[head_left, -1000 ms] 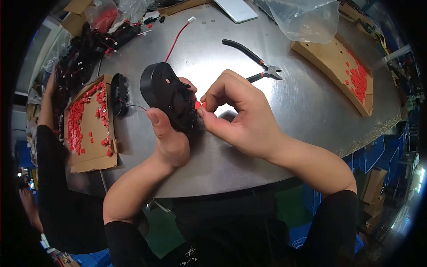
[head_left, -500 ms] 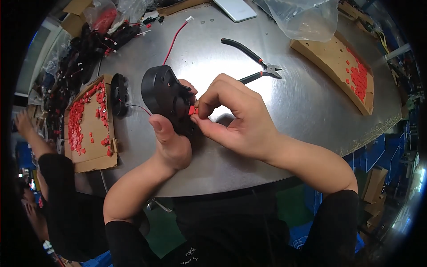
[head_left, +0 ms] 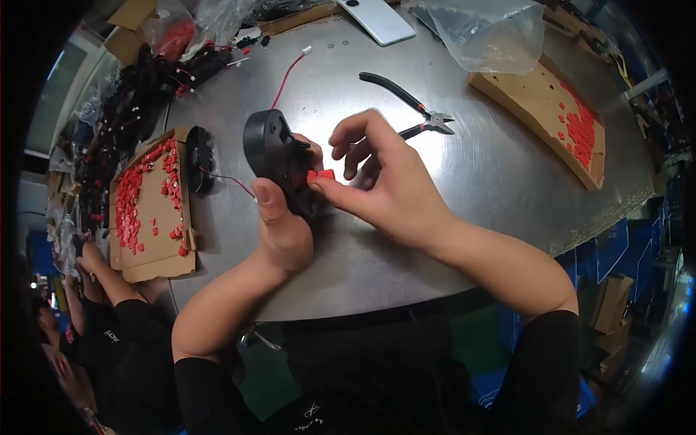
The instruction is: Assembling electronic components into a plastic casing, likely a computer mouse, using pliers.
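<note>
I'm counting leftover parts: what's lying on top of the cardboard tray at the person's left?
Many small red pieces lie scattered on the cardboard tray, thickest along its left side. A black part overlaps its right edge, hiding whatever is beneath.

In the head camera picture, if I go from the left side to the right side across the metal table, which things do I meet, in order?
Cardboard tray with small red parts → black housing in the left hand → small red part pinched by the right hand → black-handled cutting pliers → cardboard piece with red parts.
</note>
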`<state>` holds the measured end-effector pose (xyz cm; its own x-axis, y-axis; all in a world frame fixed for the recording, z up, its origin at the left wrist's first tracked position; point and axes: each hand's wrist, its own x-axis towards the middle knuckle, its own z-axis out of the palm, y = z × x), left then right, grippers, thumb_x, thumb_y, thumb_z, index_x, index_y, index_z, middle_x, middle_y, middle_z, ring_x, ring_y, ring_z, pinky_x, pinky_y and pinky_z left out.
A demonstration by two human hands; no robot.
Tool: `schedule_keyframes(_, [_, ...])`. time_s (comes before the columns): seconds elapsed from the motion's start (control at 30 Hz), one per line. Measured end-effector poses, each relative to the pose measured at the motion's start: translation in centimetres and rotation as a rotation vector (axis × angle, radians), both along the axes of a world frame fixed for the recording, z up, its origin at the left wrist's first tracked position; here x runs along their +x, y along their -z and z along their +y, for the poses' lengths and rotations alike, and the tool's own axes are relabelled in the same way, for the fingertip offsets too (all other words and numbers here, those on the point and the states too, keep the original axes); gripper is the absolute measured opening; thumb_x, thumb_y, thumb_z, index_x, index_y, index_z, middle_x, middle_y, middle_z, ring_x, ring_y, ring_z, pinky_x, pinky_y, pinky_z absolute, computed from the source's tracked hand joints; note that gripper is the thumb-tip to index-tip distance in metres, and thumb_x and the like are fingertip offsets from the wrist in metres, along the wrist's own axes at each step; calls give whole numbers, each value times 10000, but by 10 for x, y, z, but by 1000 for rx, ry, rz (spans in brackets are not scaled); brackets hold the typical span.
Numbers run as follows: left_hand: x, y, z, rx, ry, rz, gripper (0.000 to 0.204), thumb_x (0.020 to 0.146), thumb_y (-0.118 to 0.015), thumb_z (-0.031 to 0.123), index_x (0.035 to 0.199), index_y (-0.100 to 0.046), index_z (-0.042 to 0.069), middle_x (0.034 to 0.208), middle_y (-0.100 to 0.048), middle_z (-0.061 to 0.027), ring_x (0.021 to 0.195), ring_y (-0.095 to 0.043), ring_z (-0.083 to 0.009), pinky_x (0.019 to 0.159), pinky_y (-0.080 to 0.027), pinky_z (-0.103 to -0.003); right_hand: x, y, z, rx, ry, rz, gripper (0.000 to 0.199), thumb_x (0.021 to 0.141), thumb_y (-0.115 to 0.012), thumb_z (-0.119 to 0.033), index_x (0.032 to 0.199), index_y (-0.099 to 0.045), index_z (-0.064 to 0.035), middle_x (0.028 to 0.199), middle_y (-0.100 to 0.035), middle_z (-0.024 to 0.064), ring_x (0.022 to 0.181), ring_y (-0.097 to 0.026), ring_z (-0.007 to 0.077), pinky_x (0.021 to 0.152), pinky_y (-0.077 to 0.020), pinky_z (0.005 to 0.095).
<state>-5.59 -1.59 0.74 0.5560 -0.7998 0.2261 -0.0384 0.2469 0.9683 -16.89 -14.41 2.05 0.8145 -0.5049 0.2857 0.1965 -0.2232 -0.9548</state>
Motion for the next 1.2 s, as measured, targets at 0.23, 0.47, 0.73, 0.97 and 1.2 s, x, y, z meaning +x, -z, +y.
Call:
schedule_keyframes(0.23, [7,8,4,27,6,-55,894,925,-401,884,1274,-519,68,1150,-541,-43,1064,-528,-157,949,-408,-316,-2,-1,-2,-16,-86,174,283,907,-820,-152,842,-570,-36,708,-592,-29,643,-550,38,568,-428,220])
schedule_keyframes(0.47, [19,6,7,49,38,-207,821,1030,-315,760,1339,-458,13,1138,-495,-52,1036,-472,-148,947,-410,-333,-2,-3,-15,-40,-193,206,220,959,-752,-164,867,-602,-31,756,-634,-22,673,-566,36,581,-447,231])
schedule_keyframes(0.73, [19,-25,5,365,107,-1195,621,916,-698,565,1080,-574,-21,968,-561,-197,893,-551,-382,809,-467,-463,3,-11,-56,-56,200,-165,151,1022,-582,-177,968,-635,-47,820,-619,-8,713,-540,79,681,-451,240])
schedule_keyframes(0.97, [26,-10,2,393,146,-1349,591,826,-775,479,1113,-618,-14,955,-566,-160,882,-544,-333,805,-481,-444,3,12,-20,-833,62,121,196,956,-630,-212,988,-654,-20,918,-676,154,872,-641,356,801,-504,448])
schedule_keyframes(1.2, [30,-10,-2,445,125,-1121,567,749,-849,380,1074,-586,-4,974,-574,-168,896,-565,-375,818,-495,-460,-1,11,-21,-836,-14,357,335,991,-616,-381,993,-678,-52,812,-712,144,761,-693,380,668,-529,492])
